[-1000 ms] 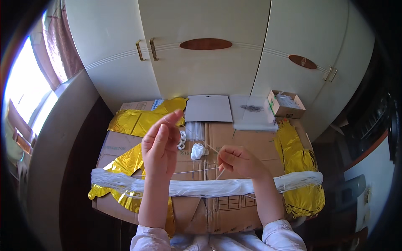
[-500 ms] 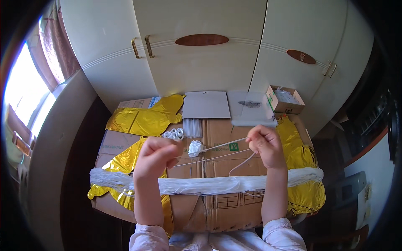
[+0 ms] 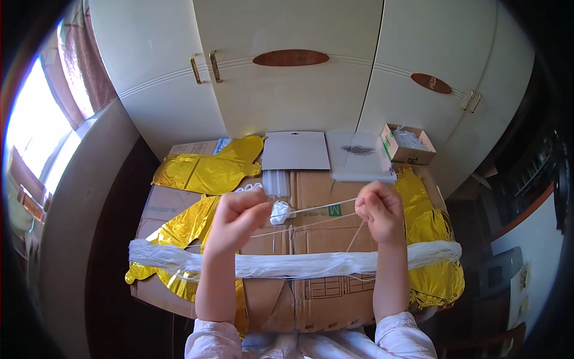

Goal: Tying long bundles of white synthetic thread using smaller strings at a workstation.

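My left hand [image 3: 238,222] and my right hand [image 3: 381,213] are raised over a cardboard-covered table, both closed. A thin white string [image 3: 326,207] runs between them, fairly straight. A second strand crosses lower down, and a short tail dangles below my right hand. Behind the string lies a small crumpled white bundle [image 3: 279,213]. Nearer to me, a long hank of white strings [image 3: 311,264] stretches across the table beneath my forearms.
Gold foil sheets [image 3: 200,170] lie at the left, with more gold foil [image 3: 427,215] at the right. Farther back are clear plastic strips [image 3: 276,183], white rings [image 3: 248,188], a grey board [image 3: 295,151], a clear plastic sheet [image 3: 357,157] and a small open box [image 3: 411,145]. Pale cabinets [image 3: 287,96] stand behind.
My left hand has moved a little to the right, closer to the white bundle, and now covers part of the rings. The string tail at my right hand hangs straighter.
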`<move>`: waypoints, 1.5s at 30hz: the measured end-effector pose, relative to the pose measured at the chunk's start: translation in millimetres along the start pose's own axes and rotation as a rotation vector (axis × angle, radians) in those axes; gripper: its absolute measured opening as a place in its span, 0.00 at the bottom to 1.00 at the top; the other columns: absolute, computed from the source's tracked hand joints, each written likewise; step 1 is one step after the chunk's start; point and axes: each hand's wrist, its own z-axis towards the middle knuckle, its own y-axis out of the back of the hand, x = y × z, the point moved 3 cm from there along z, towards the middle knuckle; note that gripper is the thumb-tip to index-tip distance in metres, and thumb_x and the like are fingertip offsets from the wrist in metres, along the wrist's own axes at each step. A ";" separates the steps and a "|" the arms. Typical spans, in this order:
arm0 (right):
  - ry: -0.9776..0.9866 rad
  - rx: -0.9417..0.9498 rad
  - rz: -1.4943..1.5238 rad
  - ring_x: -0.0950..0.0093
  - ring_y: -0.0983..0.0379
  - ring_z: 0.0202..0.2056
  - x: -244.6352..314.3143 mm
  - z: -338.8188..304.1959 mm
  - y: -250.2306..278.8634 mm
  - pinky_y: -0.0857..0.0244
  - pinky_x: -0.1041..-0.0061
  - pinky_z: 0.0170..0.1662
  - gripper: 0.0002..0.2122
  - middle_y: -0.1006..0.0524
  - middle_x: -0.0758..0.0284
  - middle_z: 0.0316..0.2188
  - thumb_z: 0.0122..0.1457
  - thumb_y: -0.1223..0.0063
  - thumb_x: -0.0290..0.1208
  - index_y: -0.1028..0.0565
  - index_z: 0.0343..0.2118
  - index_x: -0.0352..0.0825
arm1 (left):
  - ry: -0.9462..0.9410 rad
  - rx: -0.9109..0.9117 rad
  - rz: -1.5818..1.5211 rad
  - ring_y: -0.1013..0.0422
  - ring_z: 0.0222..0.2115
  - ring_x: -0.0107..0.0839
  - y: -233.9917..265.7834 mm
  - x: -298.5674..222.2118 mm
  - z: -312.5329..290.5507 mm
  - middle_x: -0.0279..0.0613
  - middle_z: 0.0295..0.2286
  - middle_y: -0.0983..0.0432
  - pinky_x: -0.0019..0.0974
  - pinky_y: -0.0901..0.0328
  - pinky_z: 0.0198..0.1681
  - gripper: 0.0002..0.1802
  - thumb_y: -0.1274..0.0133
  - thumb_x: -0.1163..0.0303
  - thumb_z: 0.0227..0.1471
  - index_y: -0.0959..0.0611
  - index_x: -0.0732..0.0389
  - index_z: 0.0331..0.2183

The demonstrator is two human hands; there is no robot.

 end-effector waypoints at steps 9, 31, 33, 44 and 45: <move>-0.021 0.379 -0.399 0.81 0.34 0.20 8.4 0.5 -40.7 0.42 0.82 0.23 0.06 0.26 0.68 0.19 0.57 0.50 0.29 0.25 0.27 0.33 | -0.430 -0.372 0.296 0.37 0.31 0.24 7.2 -7.5 11.6 0.39 0.44 0.26 0.27 0.41 0.36 0.18 0.56 0.70 0.54 0.24 0.65 0.46; -0.108 0.203 -0.350 0.80 0.30 0.23 -23.2 0.2 -43.2 0.38 0.82 0.28 0.06 0.25 0.68 0.23 0.58 0.51 0.30 0.26 0.31 0.32 | -0.200 0.223 -0.365 0.37 0.19 0.29 11.1 6.2 -0.4 0.44 0.18 0.28 0.33 0.40 0.27 0.10 0.51 0.71 0.49 0.23 0.65 0.20; -0.094 0.272 -0.429 0.80 0.30 0.23 -23.0 -0.2 -54.3 0.38 0.83 0.28 0.06 0.25 0.68 0.23 0.58 0.52 0.29 0.26 0.31 0.33 | -0.192 0.272 -0.746 0.35 0.22 0.30 -0.4 8.8 0.4 0.48 0.24 0.25 0.34 0.38 0.30 0.09 0.53 0.71 0.50 0.21 0.67 0.26; -0.012 0.218 -0.305 0.85 0.38 0.20 -22.3 -1.7 -51.6 0.44 0.82 0.24 0.07 0.31 0.73 0.17 0.60 0.53 0.29 0.25 0.30 0.33 | -0.282 0.019 0.317 0.40 0.15 0.28 -9.0 -17.5 -3.0 0.36 0.10 0.35 0.36 0.45 0.20 0.13 0.51 0.75 0.41 0.28 0.64 0.10; -0.013 0.225 -0.352 0.85 0.39 0.20 -25.3 -0.7 -53.2 0.44 0.82 0.23 0.07 0.32 0.73 0.16 0.60 0.54 0.29 0.26 0.30 0.33 | -0.155 0.093 0.074 0.40 0.14 0.29 -5.6 -13.4 -4.1 0.37 0.10 0.35 0.37 0.45 0.20 0.12 0.52 0.75 0.39 0.27 0.64 0.09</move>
